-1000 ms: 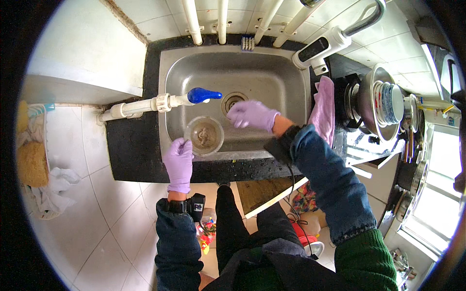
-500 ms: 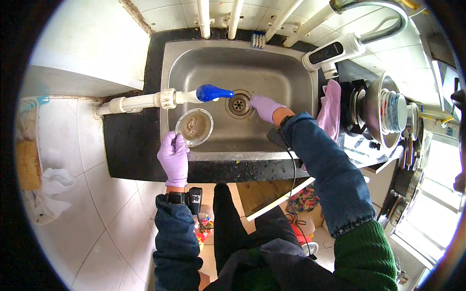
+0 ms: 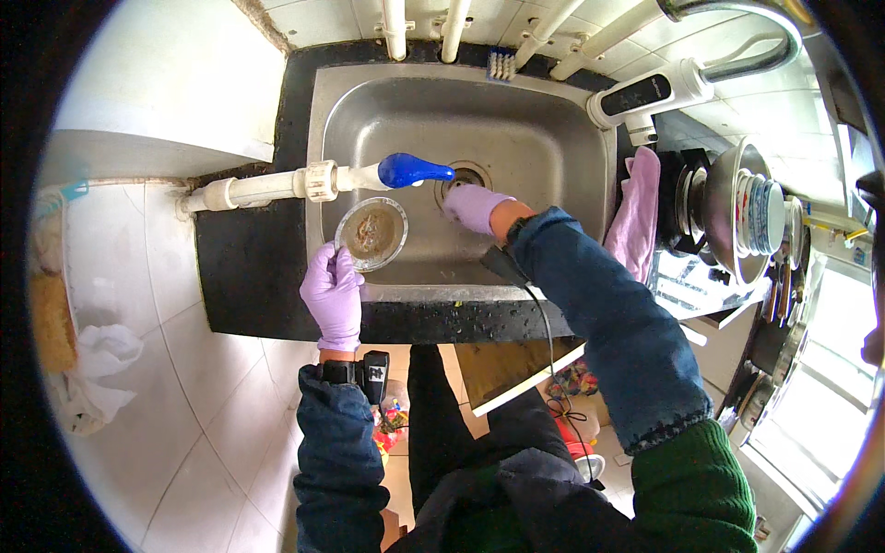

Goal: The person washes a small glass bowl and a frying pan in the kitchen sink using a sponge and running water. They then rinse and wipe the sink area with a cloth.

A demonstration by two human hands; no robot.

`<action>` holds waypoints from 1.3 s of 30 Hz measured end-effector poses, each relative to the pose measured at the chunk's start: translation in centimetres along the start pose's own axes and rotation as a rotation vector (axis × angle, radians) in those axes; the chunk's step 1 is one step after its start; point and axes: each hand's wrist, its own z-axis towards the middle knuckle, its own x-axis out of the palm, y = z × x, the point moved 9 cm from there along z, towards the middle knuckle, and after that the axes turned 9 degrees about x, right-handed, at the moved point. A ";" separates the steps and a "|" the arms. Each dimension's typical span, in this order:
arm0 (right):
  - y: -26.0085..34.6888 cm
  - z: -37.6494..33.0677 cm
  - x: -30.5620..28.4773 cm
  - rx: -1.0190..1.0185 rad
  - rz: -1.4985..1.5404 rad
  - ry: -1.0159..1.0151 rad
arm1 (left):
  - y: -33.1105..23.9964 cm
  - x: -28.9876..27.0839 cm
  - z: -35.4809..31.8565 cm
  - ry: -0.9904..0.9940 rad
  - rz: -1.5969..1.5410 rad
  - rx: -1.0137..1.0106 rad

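Bowl (image 3: 404, 230) opens upward, pinched by left hand (image 3: 333, 293); right hand's (image 3: 473, 208) grip cannot be told; white tap (image 3: 645, 92) bears lettering.

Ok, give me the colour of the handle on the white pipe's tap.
The handle is bright blue, best seen in the head view.

One gloved left hand (image 3: 334, 293) and one gloved right hand (image 3: 474, 208) make two. There is one sink (image 3: 544, 138) with one drain (image 3: 482, 170). From its centre: four white pipes (image 3: 394, 29) and one brush (image 3: 501, 65) toward 12 o'clock, one white faucet (image 3: 645, 95) at 2, one pink cloth (image 3: 634, 210) at 3, one round bowl (image 3: 373, 234) at 8, one blue fitting (image 3: 411, 170) at 9.
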 end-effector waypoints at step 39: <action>-4.5 1.9 -1.5 0.165 -0.102 -0.312 | -0.2 0.0 0.0 0.011 -0.022 -0.017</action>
